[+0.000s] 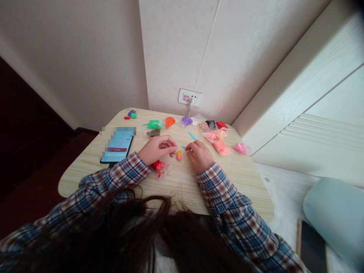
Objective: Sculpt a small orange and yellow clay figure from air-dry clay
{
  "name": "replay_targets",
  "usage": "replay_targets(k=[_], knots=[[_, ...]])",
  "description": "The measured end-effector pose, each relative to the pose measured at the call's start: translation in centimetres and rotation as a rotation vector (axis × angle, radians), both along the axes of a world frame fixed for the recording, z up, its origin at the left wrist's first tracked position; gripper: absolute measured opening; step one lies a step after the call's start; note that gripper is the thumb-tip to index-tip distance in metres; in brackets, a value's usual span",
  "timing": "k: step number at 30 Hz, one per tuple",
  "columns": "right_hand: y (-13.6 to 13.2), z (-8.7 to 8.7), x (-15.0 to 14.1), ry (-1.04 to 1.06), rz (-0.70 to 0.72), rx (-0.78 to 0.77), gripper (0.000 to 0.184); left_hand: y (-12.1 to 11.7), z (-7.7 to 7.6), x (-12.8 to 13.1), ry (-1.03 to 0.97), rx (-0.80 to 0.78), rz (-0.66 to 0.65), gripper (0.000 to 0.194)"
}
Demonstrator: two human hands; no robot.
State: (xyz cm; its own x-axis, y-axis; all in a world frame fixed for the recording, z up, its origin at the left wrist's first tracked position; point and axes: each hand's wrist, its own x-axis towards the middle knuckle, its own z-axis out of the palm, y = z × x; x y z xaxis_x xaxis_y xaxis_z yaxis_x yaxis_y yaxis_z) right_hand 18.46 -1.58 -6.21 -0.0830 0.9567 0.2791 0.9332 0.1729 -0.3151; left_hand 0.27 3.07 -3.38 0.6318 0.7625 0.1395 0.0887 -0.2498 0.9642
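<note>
A small clay figure [179, 156], peach below and yellow on top, stands on the table between my hands. Just left of it is my left hand [159, 148], thumb and fingertips pinched together; whatever they hold, if anything, is too small to make out. On the other side, my right hand [200, 155] is closed around a thin teal modelling tool [183, 147], whose tip pokes out toward the figure. A flat teal clay knife [193, 135] lies beyond my right hand. Partly under my left wrist rests an open bag of red clay [160, 167].
A phone [115, 149] lies on the left of the wooden table [182, 189]. Along the back are bags of green [155, 124], orange [170, 121] and purple clay [187, 121]. Several more bags, including pink clay [241, 148], lie right. Small clay lumps [133, 115] sit back left.
</note>
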Motion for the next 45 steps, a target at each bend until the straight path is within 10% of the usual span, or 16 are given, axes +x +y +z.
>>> replay_targets(k=[18, 30, 45], knots=[[0.2, -0.2, 0.3, 0.059, 0.003, 0.104, 0.012, -0.1, 0.1, 0.0, 0.001, -0.003, 0.007, 0.010], [-0.7, 1.3, -0.8, 0.201, 0.402, 0.407, 0.012, 0.1, -0.3, -0.1, -0.019, -0.007, -0.037, 0.017], [-1.2, 1.7, -0.9, 0.197, 0.434, 0.476, 0.015, 0.0, 0.2, -0.1, -0.063, -0.078, -0.167, 0.024]])
